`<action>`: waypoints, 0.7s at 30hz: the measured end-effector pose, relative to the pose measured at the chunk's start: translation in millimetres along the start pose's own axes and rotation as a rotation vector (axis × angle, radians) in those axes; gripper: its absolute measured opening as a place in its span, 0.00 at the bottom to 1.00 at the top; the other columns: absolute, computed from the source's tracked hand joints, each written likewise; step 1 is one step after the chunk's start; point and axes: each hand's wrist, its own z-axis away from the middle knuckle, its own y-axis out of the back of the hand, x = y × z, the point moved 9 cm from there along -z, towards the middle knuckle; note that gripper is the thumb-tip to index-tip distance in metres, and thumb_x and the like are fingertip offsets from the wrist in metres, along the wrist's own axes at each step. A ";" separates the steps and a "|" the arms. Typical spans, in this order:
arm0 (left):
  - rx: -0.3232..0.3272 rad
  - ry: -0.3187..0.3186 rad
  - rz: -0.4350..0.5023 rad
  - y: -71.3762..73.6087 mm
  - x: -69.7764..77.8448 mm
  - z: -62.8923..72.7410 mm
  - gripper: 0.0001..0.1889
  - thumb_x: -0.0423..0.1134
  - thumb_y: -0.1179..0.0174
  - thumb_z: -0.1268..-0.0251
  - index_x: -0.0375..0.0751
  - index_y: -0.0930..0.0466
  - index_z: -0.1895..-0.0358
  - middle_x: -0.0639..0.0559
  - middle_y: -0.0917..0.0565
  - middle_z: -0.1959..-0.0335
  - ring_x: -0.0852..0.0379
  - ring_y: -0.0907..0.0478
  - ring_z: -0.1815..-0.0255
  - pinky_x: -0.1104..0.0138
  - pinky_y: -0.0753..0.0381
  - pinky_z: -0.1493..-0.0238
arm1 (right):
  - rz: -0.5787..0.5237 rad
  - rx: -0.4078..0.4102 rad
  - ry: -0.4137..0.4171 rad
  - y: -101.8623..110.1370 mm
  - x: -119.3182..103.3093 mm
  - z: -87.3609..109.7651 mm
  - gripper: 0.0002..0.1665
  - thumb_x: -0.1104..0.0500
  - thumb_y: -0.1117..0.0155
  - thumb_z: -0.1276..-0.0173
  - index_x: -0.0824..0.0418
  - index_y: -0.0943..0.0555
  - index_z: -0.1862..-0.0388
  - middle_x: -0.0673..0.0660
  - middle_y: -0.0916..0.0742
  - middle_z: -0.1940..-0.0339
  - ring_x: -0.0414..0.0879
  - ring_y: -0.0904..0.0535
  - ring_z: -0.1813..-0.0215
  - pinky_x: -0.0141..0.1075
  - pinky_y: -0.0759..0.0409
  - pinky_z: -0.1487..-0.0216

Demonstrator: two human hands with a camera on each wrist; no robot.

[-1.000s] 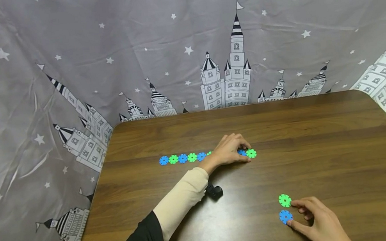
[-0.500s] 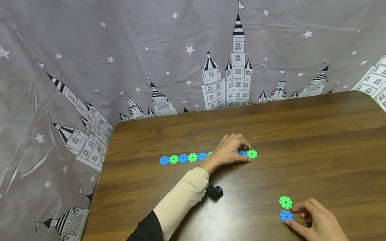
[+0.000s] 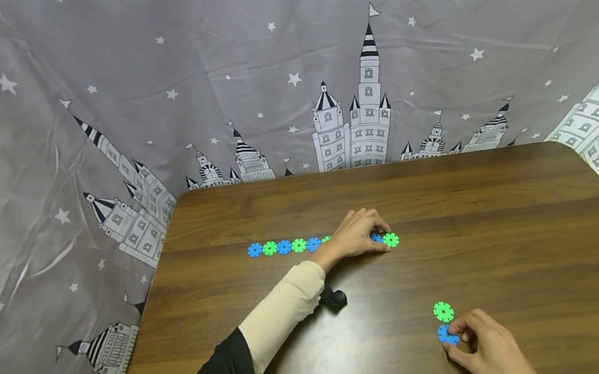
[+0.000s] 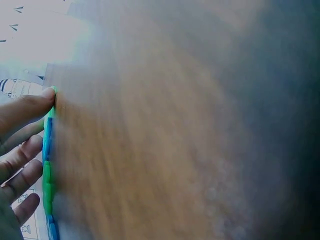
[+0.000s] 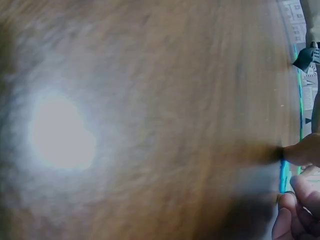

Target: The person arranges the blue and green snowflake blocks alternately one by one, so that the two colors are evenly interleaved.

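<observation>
In the head view, a straight row of alternating blue and green notched plastic discs (image 3: 284,247) lies on the table. My left hand (image 3: 356,234) reaches over the row, its wrist and palm hiding the middle discs. Its thumb and index finger hold the near and far edges of the green disc (image 3: 391,240) at the right end. At front right, my right hand (image 3: 485,341) pinches a blue disc (image 3: 445,335), with a fingertip over its upper right part. Just beyond that lies a loose green disc (image 3: 443,312).
The brown wooden table (image 3: 529,236) has rounded far corners. A grey curtain (image 3: 243,65) printed with castles and stars hangs behind and to the left. A small black wrist camera (image 3: 333,299) sits under my left wrist, close over the table.
My right index finger has moved from beside the green disc down onto the blue one, which it now pinches with the thumb. The left hand stays at the row's right end.
</observation>
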 end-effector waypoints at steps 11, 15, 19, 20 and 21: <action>0.015 -0.018 0.017 2.1 2.3 1.8 0.21 0.53 0.27 0.48 0.51 0.14 0.51 0.62 0.22 0.61 0.63 0.30 0.55 0.67 0.37 0.46 | 0.008 -0.074 -0.140 -3.9 6.0 -2.8 0.28 0.69 0.16 0.70 0.55 0.19 0.67 0.38 0.23 0.70 0.29 0.30 0.69 0.28 0.28 0.69; -0.002 -0.004 0.018 -0.2 1.2 1.2 0.21 0.54 0.27 0.48 0.52 0.14 0.51 0.62 0.22 0.60 0.63 0.30 0.55 0.67 0.37 0.45 | -0.017 -0.044 -0.012 -2.8 -1.2 -3.9 0.31 0.71 0.17 0.73 0.55 0.20 0.66 0.39 0.24 0.68 0.30 0.29 0.68 0.22 0.30 0.67; -0.004 0.004 0.012 -0.6 0.3 1.0 0.21 0.55 0.27 0.48 0.54 0.14 0.51 0.62 0.23 0.61 0.64 0.30 0.55 0.67 0.37 0.45 | -0.023 -0.017 0.153 -0.9 -10.6 -4.4 0.31 0.71 0.19 0.75 0.58 0.19 0.65 0.42 0.24 0.67 0.31 0.29 0.67 0.20 0.32 0.67; -0.003 0.004 0.012 -0.3 0.3 1.1 0.21 0.55 0.27 0.48 0.54 0.14 0.51 0.62 0.23 0.61 0.64 0.30 0.56 0.67 0.37 0.45 | -0.024 -0.019 0.171 -0.8 -11.5 -4.6 0.31 0.71 0.20 0.75 0.58 0.19 0.64 0.42 0.24 0.67 0.31 0.30 0.68 0.20 0.33 0.68; -0.002 0.003 0.012 0.0 0.3 1.1 0.21 0.55 0.27 0.48 0.54 0.14 0.51 0.62 0.23 0.61 0.64 0.30 0.56 0.67 0.37 0.45 | -0.021 -0.022 0.185 -0.7 -12.0 -4.7 0.31 0.71 0.20 0.75 0.59 0.18 0.64 0.42 0.24 0.67 0.31 0.30 0.68 0.20 0.33 0.69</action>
